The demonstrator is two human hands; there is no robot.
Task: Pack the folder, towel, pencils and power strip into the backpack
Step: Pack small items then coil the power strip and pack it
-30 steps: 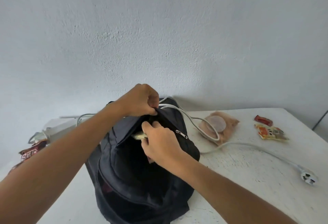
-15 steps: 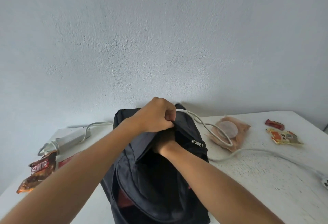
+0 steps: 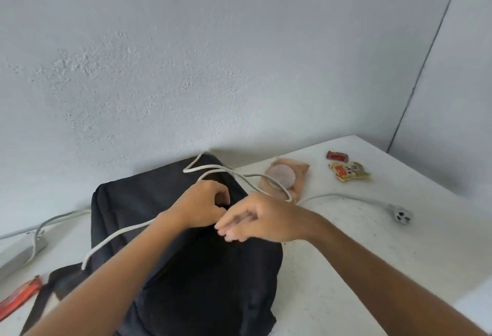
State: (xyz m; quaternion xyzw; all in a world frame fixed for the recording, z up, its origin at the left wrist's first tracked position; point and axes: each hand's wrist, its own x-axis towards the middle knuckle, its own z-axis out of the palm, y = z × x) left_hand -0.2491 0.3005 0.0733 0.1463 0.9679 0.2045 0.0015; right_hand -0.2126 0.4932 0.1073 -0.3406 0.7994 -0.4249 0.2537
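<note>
backpack: the black backpack [image 3: 149,202] stood on the white table [image 3: 372,256], its top toward the wall; whether its opening was zipped could not be told, and nothing inside it was in view.
left hand: the left hand [image 3: 202,208] sat on the upper part of the backpack with its fingers curled in, pinching the dark fabric near the top edge.
right hand: the right hand [image 3: 263,218] hovered just beside the left one, over the backpack's right upper side; its fingers were loosely spread and blurred, and it held nothing that could be seen.
power strip: the white power strip [image 3: 18,253] lay on the table at the left edge of view, outside the backpack.
cord: its white cord [image 3: 117,234] ran from the strip up across the backpack, looped over the top, then trailed right along the table.
plug: the plug [image 3: 400,214] lay on the table to the right, well apart from the backpack.
pouch: a tan pouch [image 3: 299,173] with a pale round piece lay behind the cord, near the backpack's right side.
snacks right: a small red wrapper [image 3: 336,156] and a yellow and orange packet [image 3: 350,170] lay near each other toward the far right of the table.
snack left: a red packet [image 3: 18,295] lay at the near left, beside a black strap [image 3: 40,306] of the backpack.
folder, towel, pencils: none could be seen.
background: a pale textured wall [image 3: 213,56] rose behind the table.
</note>
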